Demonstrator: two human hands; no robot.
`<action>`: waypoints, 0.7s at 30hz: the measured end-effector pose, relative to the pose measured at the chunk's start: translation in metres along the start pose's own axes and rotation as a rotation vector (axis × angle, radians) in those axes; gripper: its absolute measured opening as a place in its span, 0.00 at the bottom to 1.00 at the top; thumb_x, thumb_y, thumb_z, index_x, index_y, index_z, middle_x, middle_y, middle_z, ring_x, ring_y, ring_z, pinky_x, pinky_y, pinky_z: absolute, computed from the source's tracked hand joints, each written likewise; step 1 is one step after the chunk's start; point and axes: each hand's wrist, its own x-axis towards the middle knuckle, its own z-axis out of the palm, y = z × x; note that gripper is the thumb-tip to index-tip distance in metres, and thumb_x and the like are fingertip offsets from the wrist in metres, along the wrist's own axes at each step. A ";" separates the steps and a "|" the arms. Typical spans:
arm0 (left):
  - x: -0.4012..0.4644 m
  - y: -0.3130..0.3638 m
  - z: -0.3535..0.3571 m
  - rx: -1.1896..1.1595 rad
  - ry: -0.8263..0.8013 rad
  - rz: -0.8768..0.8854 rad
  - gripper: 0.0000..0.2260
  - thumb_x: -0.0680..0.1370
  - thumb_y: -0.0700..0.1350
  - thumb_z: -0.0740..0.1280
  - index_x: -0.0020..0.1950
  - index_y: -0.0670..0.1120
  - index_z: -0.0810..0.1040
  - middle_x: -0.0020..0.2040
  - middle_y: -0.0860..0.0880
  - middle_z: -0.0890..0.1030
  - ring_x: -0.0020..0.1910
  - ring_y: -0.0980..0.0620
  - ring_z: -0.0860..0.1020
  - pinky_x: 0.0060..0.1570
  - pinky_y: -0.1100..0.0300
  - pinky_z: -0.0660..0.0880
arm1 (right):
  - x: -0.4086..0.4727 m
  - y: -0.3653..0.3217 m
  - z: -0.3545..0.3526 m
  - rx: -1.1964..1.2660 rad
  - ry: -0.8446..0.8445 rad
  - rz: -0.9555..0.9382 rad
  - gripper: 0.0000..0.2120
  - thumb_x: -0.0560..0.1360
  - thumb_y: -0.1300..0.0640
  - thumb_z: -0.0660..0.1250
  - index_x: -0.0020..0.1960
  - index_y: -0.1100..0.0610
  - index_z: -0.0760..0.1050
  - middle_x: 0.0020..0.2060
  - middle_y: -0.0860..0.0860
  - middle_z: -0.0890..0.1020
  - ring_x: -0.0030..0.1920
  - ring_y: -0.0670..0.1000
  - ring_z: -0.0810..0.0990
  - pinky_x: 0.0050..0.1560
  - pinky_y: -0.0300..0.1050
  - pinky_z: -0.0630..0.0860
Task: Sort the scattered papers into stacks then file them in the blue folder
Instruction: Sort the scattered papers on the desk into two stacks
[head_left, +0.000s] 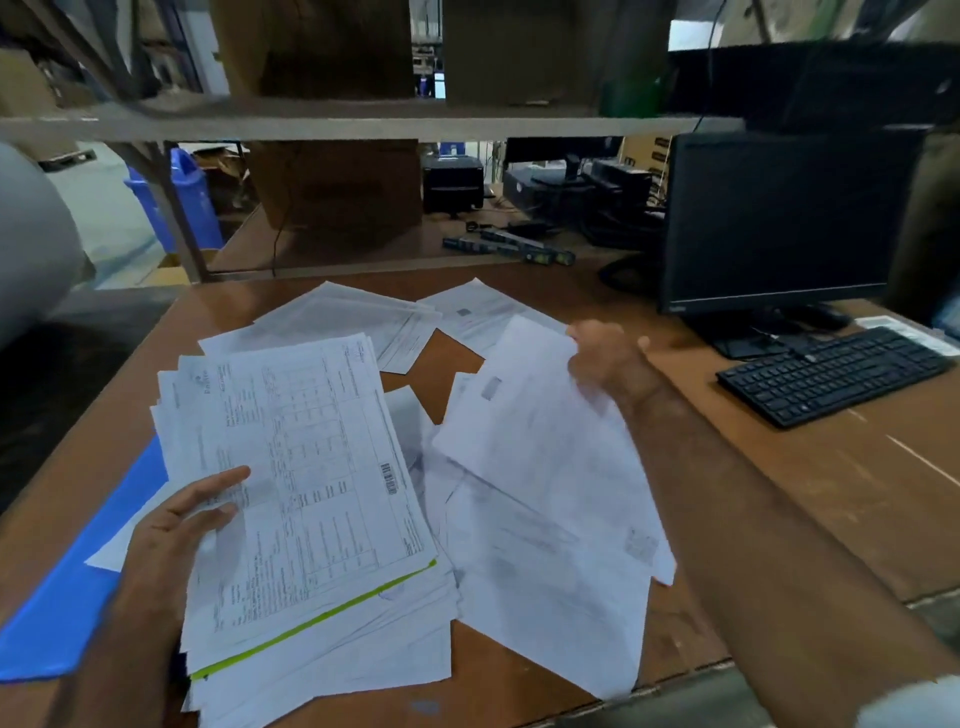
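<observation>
Head view. Brown wooden desk (779, 519): loose white printed papers (363, 317) scattered across its middle and far part. Left hand (176, 525) grasps a thick stack of printed white forms (311, 467) with one lime-green sheet edge, near the front edge. Right hand (605, 358) pinches the far corner of a blank-backed white sheet (540, 441). Flat blue plastic folder (67, 597) lies at the left edge, partly under the stack. Black keyboard (831, 374) and black monitor (779, 223) at the right far corner.
</observation>
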 end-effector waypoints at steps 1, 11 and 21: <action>0.004 -0.003 -0.002 0.030 -0.001 0.003 0.17 0.80 0.32 0.64 0.53 0.50 0.87 0.71 0.51 0.77 0.66 0.47 0.75 0.57 0.56 0.73 | 0.004 -0.014 -0.001 -0.245 0.035 -0.062 0.15 0.75 0.61 0.64 0.60 0.50 0.78 0.56 0.52 0.82 0.60 0.56 0.78 0.58 0.58 0.70; -0.003 0.006 0.005 0.121 0.027 0.043 0.15 0.79 0.31 0.64 0.56 0.46 0.85 0.64 0.47 0.81 0.65 0.50 0.75 0.61 0.58 0.67 | -0.065 -0.081 0.145 -0.344 0.022 -0.244 0.36 0.75 0.36 0.68 0.77 0.52 0.65 0.78 0.58 0.65 0.76 0.65 0.64 0.69 0.75 0.61; -0.014 0.012 0.014 0.157 0.048 0.076 0.13 0.80 0.31 0.64 0.58 0.43 0.84 0.64 0.46 0.82 0.58 0.53 0.78 0.55 0.65 0.71 | -0.087 -0.025 0.152 -0.231 -0.193 -0.625 0.35 0.79 0.29 0.40 0.83 0.43 0.48 0.83 0.43 0.49 0.82 0.47 0.45 0.77 0.69 0.41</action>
